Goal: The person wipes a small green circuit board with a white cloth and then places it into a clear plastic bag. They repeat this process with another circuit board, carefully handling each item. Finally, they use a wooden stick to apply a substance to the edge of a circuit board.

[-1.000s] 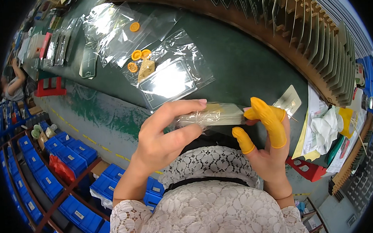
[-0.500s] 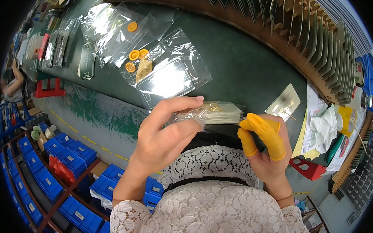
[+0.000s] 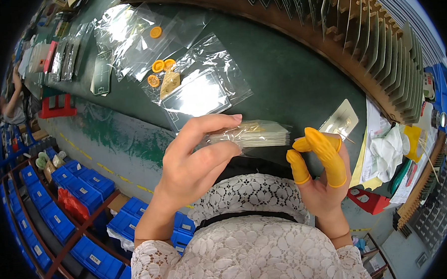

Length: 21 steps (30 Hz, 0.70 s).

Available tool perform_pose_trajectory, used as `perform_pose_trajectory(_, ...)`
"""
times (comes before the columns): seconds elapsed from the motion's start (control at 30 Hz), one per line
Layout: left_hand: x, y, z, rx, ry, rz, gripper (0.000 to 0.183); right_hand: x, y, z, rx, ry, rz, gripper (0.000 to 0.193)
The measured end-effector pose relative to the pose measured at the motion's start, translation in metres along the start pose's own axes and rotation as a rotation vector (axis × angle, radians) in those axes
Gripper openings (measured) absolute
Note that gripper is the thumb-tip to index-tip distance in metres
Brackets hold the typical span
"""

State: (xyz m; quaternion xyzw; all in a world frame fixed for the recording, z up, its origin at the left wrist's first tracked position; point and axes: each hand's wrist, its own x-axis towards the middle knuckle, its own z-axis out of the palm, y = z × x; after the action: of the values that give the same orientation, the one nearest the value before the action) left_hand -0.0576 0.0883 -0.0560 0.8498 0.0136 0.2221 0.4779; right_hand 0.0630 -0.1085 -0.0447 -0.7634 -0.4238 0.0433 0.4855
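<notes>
- Clamped in my left hand (image 3: 187, 158), between thumb and fingers, is a stack of thin pale boards (image 3: 263, 139) wrapped in clear film.
- I have that stack lying level in front of the torso, near the bench edge, its free end pointing to the right hand (image 3: 325, 185).
- On the right side, my thumb and fingers stand apart, curled just beside that free end; I cannot tell from the head view whether a fingertip touches the film.
- Yellow finger covers (image 3: 329, 160) sit on the thumb and fingers of that hand; I see the left one bare.
- Beyond the hands, on the green bench (image 3: 290, 71), I see a dark green board (image 3: 197, 98) with strong glare, near clear bags (image 3: 125, 51), yellow rings (image 3: 156, 32) and a tan piece (image 3: 170, 86).
- Just past the right hand lies a pale board (image 3: 342, 118).
- Along the far right I have a brown rack (image 3: 350, 79) of upright boards, with crumpled white cloth (image 3: 387, 152) below it.
</notes>
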Motion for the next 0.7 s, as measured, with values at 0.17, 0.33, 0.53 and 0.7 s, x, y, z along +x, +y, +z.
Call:
perform_pose_trajectory(0.17, 0.0015, 0.0014, 0.0007, -0.003, 0.008, 0.007, 0.027, 0.0048, -0.001, 0.0008, 0.024, 0.011, -0.008, 0.038)
perform_pose_trajectory(0.33, 0.0007, 0.0016, -0.0005, 0.007, -0.002, 0.003, 0.028, 0.0058, 0.0017, 0.0012, -0.001, -0.04, -0.052, 0.047)
perform_pose_trajectory(0.53, 0.0006, 0.0012, 0.0, -0.012, 0.002, 0.005, 0.028, 0.0053, 0.0029, 0.002, -0.004, -0.035, -0.063, 0.051)
perform_pose_trajectory(0.7, -0.0002, 0.0015, 0.0003, -0.013, 0.005, -0.003, 0.028, 0.0046, 0.0025, 0.0033, -0.002, -0.045, -0.036, 0.046)
